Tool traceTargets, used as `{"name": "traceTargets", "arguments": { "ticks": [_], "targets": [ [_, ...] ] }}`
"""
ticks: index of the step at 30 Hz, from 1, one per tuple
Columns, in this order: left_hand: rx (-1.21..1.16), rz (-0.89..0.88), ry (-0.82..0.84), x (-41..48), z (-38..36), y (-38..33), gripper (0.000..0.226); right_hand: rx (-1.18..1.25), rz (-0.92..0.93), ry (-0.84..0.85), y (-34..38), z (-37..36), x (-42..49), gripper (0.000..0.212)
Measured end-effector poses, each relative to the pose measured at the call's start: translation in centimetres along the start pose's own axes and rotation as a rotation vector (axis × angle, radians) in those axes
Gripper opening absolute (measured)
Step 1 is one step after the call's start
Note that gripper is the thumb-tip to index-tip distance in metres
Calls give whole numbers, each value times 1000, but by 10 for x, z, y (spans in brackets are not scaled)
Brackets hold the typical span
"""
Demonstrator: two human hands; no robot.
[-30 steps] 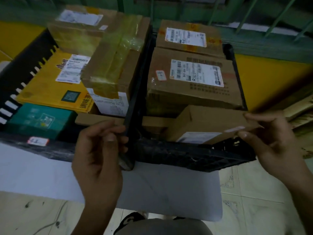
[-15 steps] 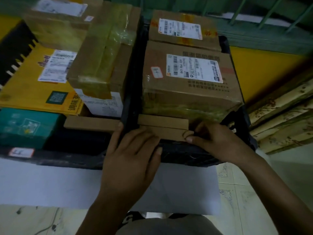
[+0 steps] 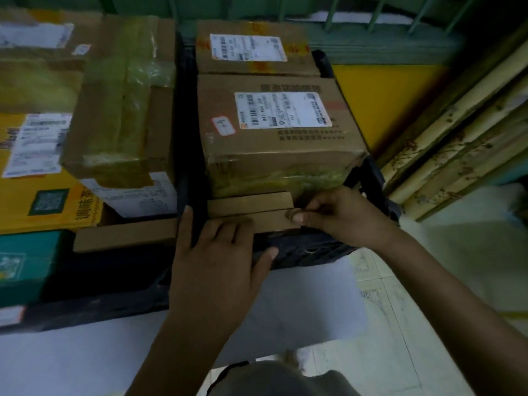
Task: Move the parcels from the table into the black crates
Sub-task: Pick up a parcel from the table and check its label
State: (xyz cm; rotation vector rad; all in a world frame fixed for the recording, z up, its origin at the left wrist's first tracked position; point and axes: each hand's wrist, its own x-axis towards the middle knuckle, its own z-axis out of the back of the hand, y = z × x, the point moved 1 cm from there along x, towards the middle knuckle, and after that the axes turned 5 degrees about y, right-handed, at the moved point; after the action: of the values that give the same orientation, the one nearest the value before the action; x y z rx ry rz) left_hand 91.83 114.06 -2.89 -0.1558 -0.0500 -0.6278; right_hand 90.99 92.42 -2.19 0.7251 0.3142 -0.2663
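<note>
The flat cardboard parcel (image 3: 271, 222), a second ago held tilted above the front of the right black crate (image 3: 314, 248), now stands on edge inside it, just behind the front wall. The right hand (image 3: 340, 215) has dropped from the parcel's far corner to pinch its right end. The left hand (image 3: 217, 261) has left the crates' shared wall and lies flat on the parcel's top edge.

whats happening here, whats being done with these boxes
A person is fitting a flat parcel on edge into the front of the right crate, between the big box and the crate's front wall. The left hand presses flat on its left part; the right hand pinches its right end. The left crate also holds parcels.
</note>
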Motion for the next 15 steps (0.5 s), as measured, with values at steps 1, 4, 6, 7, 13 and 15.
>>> {"name": "traceTargets", "arguments": {
  "ticks": [1, 4, 6, 7, 13, 15],
  "targets": [
    [-27, -13, 2, 3, 1, -4, 52, 33, 13, -68, -2, -2, -7, 26],
    [-124, -74, 33, 12, 6, -24, 50, 95, 88, -230, -9, -7, -32, 19],
    [-172, -142, 46, 15, 7, -45, 52, 162, 133, -328, -15, -8, -56, 15],
    [-191, -191, 50, 15, 7, -58, 53, 179, 152, -392, -19, -7, -72, 15],
    [-619, -439, 189, -12, 4, -173, 57, 267, 40, -612, -94, -8, -199, 11],
    [-869, -526, 347, -36, -3, -225, 53, 422, -60, -684, -131, -15, -258, 11]
  ]
}}
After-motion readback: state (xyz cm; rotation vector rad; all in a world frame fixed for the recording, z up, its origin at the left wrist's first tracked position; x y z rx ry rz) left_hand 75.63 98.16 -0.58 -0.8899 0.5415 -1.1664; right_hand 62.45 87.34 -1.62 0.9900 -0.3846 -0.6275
